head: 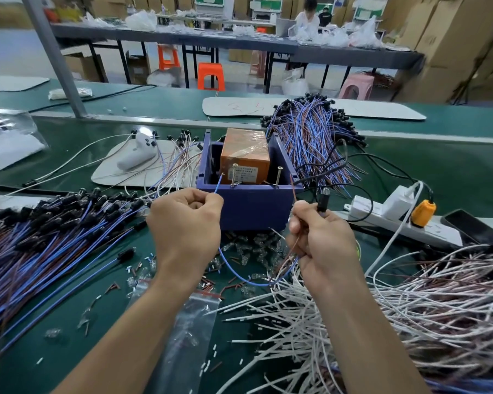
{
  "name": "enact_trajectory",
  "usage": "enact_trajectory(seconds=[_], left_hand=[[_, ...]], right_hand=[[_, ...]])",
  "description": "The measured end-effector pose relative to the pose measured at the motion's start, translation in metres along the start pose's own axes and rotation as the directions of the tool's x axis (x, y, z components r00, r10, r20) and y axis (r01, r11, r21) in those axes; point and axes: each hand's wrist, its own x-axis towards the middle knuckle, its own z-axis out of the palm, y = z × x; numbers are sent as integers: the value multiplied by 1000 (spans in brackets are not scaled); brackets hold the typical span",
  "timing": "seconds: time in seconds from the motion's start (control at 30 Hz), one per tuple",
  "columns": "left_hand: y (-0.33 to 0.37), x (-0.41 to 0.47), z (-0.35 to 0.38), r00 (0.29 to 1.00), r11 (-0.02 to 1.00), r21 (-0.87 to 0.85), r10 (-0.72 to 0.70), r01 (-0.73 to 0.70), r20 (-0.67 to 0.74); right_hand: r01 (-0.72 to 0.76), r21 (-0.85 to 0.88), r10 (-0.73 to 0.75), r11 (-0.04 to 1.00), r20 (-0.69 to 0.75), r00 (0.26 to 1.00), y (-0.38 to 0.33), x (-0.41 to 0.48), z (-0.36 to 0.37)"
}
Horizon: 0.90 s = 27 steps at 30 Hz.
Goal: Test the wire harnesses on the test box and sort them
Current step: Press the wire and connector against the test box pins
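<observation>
Blue wire pinched by its tip in the curled left hand, pointing up at the purple test box just beyond. Brown wire and black capped end of the same harness gripped in the right hand, closed tight. Heaped harnesses on the table at left, white wires at right.

Green bench: harnesses; test box

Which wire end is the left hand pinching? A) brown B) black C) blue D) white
C: the left hand pinches the blue wire, tip up by the box; the brown wire is in the right hand.
</observation>
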Motion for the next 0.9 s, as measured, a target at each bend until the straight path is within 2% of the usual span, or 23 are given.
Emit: enact_trajectory(seconds=[0.5,0.9], left_hand=[[2,-1,0,1000,1000,-3,-5,5,13],[3,-1,2,1000,1000,-4,-14,14,15]], right_hand=[[8,-30,-9,1000,-34,999,4,1,7],[20,-83,-19,996,13,1000,7,-1,9]])
